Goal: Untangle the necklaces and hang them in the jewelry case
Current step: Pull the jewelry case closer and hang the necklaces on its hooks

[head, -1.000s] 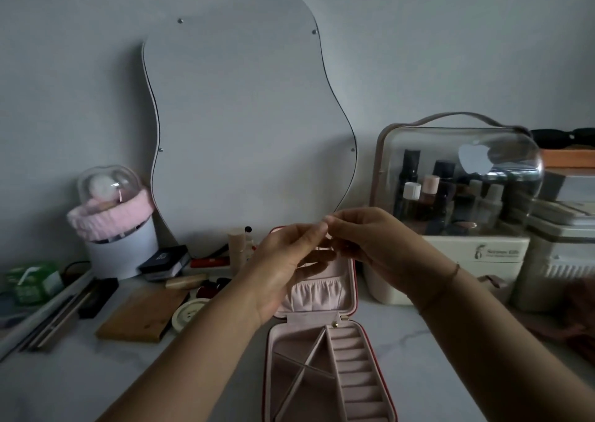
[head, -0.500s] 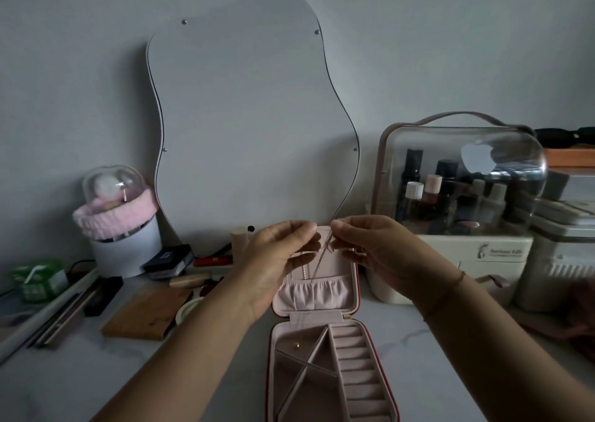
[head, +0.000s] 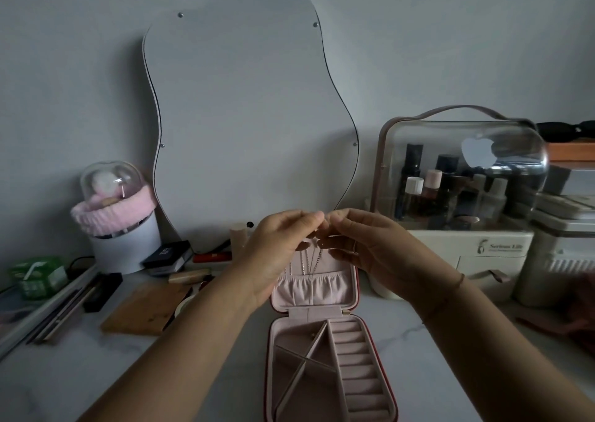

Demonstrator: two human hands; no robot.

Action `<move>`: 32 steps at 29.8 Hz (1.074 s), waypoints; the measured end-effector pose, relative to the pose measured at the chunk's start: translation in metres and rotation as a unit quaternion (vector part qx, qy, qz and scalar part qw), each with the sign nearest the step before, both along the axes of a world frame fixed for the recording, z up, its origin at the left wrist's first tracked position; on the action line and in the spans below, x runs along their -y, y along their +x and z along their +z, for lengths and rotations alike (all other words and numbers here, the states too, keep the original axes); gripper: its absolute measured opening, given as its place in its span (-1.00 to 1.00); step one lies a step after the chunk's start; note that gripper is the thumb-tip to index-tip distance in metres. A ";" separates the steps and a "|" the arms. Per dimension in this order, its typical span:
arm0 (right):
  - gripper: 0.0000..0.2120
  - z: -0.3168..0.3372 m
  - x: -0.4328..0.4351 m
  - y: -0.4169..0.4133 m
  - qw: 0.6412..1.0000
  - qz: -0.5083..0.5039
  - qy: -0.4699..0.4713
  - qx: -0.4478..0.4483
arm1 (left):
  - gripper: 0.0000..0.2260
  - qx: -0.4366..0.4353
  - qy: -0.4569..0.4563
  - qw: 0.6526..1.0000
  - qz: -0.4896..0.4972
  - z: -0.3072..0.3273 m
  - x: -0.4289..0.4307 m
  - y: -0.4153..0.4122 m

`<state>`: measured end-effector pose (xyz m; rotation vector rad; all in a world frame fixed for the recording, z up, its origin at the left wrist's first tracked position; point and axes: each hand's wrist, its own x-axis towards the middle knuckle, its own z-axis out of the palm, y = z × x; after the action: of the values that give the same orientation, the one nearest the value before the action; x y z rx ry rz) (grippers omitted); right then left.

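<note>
Head view, left to right. Far left of the fingers stands one white round tub with a pink knitted band and a clear dome (head: 124, 228). Up behind the fingers leans one wavy-edged frameless mirror (head: 251, 115).

The left hand (head: 277, 251) has its fingers curled, thumb and forefinger pressed together. The right hand (head: 373, 247) mirrors it, and the two sets of fingertips (head: 317, 216) almost touch. Between them they seem to pinch the top end of one of the thin silvery necklace chains (head: 311, 260), though it is too fine to see inside the pinch.

Just below the fingers these chains hang straight and apart against the upright lid of the one pink-lined, red-edged jewelry case (head: 291, 338), with their lower ends dropping into its gathered pocket. I count three or four strands; how many necklaces that makes I cannot tell.

Right of the fingers sits one cream cosmetics box with a clear domed lid (head: 460, 180).

No knot shows, so the untangling looks done and most chains appear hung. What is probably left is hooking the chain in hand onto the lid.
</note>
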<state>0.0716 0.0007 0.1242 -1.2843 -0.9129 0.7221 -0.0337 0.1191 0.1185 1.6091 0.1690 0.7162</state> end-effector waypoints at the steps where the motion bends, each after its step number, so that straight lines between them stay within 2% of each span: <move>1: -0.81 -0.002 -0.001 0.001 1.000 -0.004 -0.005 0.019 | -0.85 -0.006 0.006 1.000 0.003 0.000 0.000 0.000; 4: -0.73 -0.007 -0.002 0.003 0.998 -0.011 -0.014 0.055 | -0.85 -0.014 0.009 1.000 0.011 -0.002 0.000 0.000; 7: -0.66 -0.011 -0.003 0.003 1.000 0.002 -0.006 0.029 | -0.82 -0.017 -0.010 1.000 0.007 -0.004 -0.001 0.000; 12: -0.81 -0.018 -0.007 0.007 0.994 -0.067 -0.034 0.073 | -0.75 -0.007 -0.135 0.991 -0.003 -0.010 -0.007 0.005; 14: -0.85 -0.023 -0.010 0.010 0.993 -0.101 -0.025 0.059 | -0.76 -0.025 -0.158 0.987 0.000 -0.014 -0.011 0.008; 15: -0.84 -0.026 -0.012 0.013 0.992 -0.118 -0.019 0.051 | -0.77 -0.041 -0.139 0.989 0.007 -0.017 -0.014 0.010; 18: -0.84 -0.037 -0.018 0.021 0.983 -0.178 -0.008 0.055 | -0.86 -0.083 0.016 0.993 0.084 -0.032 -0.023 0.017; 22: -0.87 -0.052 -0.028 0.028 0.966 -0.247 -0.012 0.069 | -0.96 -0.047 0.119 0.976 0.174 -0.050 -0.038 0.033; 23: -0.88 -0.056 -0.031 0.029 0.961 -0.263 -0.015 0.081 | -0.94 -0.044 0.156 0.963 0.215 -0.054 -0.042 0.039; 26: -0.87 -0.066 -0.044 0.033 0.950 -0.298 -0.009 0.093 | -0.84 -0.065 0.249 0.894 0.366 -0.063 -0.050 0.054; 28: -0.87 -0.071 -0.052 0.036 0.940 -0.324 -0.006 0.102 | -0.82 -0.066 0.255 0.880 0.395 -0.066 -0.051 0.061; 32: -0.91 -0.079 -0.060 0.039 0.900 -0.402 -0.016 0.167 | -0.79 -0.040 0.195 0.914 0.353 -0.071 -0.052 0.071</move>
<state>0.1111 0.0609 0.0456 -1.6767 -0.5429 -0.1432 0.0375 0.1715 0.0473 1.9716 0.7316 1.2990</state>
